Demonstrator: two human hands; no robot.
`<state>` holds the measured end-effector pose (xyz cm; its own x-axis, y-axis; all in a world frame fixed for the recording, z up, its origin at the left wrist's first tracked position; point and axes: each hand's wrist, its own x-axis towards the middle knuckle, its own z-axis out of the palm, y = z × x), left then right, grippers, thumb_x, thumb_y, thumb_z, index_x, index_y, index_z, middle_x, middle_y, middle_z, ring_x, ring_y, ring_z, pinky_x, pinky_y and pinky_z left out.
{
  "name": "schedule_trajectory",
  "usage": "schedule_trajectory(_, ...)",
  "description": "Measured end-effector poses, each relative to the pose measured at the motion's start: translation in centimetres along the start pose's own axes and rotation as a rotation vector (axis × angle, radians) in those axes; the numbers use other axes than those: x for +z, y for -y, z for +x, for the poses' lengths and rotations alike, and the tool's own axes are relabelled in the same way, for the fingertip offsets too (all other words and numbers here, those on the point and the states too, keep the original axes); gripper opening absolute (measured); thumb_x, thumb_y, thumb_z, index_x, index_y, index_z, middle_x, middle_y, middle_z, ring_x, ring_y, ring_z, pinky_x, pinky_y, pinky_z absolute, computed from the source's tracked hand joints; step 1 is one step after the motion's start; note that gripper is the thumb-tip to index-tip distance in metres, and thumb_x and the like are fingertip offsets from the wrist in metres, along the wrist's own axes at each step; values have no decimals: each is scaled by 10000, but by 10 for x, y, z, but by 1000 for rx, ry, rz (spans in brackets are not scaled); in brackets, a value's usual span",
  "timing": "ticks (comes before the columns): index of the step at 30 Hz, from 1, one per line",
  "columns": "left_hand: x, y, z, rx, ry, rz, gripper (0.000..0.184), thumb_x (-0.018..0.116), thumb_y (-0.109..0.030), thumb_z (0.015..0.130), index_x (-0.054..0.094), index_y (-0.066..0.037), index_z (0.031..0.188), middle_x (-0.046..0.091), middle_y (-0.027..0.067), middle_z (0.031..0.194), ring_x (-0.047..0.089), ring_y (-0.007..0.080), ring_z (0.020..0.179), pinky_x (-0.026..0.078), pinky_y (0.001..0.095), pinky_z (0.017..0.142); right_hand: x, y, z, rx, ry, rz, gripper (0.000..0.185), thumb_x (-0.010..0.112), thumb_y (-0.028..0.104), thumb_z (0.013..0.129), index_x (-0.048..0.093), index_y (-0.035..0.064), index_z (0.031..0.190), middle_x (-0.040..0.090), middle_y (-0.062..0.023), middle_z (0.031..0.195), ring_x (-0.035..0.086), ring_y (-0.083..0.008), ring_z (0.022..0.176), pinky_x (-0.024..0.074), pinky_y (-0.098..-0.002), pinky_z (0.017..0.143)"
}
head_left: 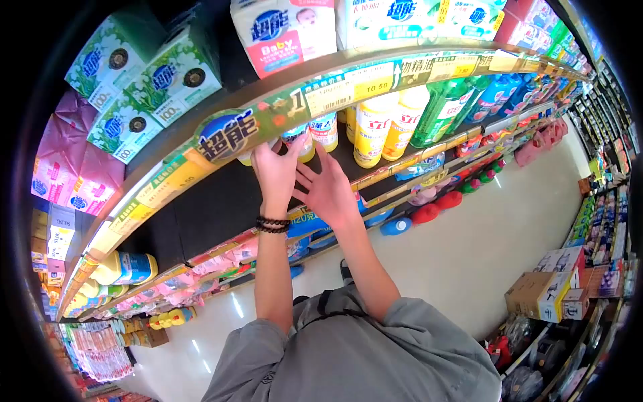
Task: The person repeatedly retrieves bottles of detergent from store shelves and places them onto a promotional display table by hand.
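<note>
My left hand [276, 177], with dark beaded bracelets at the wrist, reaches up under the shelf's curved label strip. Its thumb lies across the front of a white bottle [295, 136] with blue print, and the fingers go round its left side; the fingertips are partly hidden by the strip. Just right of it my right hand [333, 191] is open, fingers spread and pointing up. Its index finger is close to the base of a second white bottle [325, 131] with blue and red print; whether they touch, I cannot tell.
Yellow-and-white bottles [372, 130] and green bottles [442, 110] stand to the right on the same shelf. Above, the label strip [268, 124] curves out below boxed packs [284, 33]. Lower shelves hold bags and bottles. Cardboard boxes [532, 295] stand across the aisle.
</note>
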<state>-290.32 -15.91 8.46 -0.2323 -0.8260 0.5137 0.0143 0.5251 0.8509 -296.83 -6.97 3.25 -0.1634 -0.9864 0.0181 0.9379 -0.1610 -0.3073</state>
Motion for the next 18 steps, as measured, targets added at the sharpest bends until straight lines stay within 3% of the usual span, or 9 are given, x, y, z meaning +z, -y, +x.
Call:
schedule_trajectory(4,-2,8,-6,-30,-40,126,486,769,20,761,525,84,1177,637,192,1132,643,217,1019,561,337,824,-7,-7,7,-1,-11,30,648,431,430,1011,111,282,1555,323,-193,1478,377,-288,1338,351,-472,1075)
schedule_trajectory(7,-9,-3,-20,-18,-85,52,450,753,42,764,541,74,1160,647,183,1086,651,208,986,564,325,805,-3,-12,3,-28,-42,-20,634,459,398,1004,158,263,1545,362,-189,1438,403,-285,1311,358,-444,1079)
schedule_trajectory(9,-19,-15,-30,32,-143,35,429,737,68,762,553,55,1150,628,153,1126,632,193,1019,574,324,810,9,-9,-2,-12,-91,-7,641,480,375,995,181,200,1535,424,-227,1362,476,-305,1235,382,-402,1074)
schedule_trajectory(15,-75,-37,-75,-37,-233,-182,482,724,97,777,516,50,1209,597,130,1153,620,193,1036,570,341,867,41,-42,-34,-28,-159,-182,618,481,215,998,158,148,1520,444,-278,1343,514,-366,1230,405,-454,1086)
schedule_trajectory(18,-112,-54,-92,-82,-236,-339,535,740,86,766,477,50,1230,576,142,1163,649,214,1008,589,319,822,57,-65,-46,-111,-141,-302,605,483,186,993,169,137,1507,457,-237,1367,539,-366,1215,450,-490,1042)
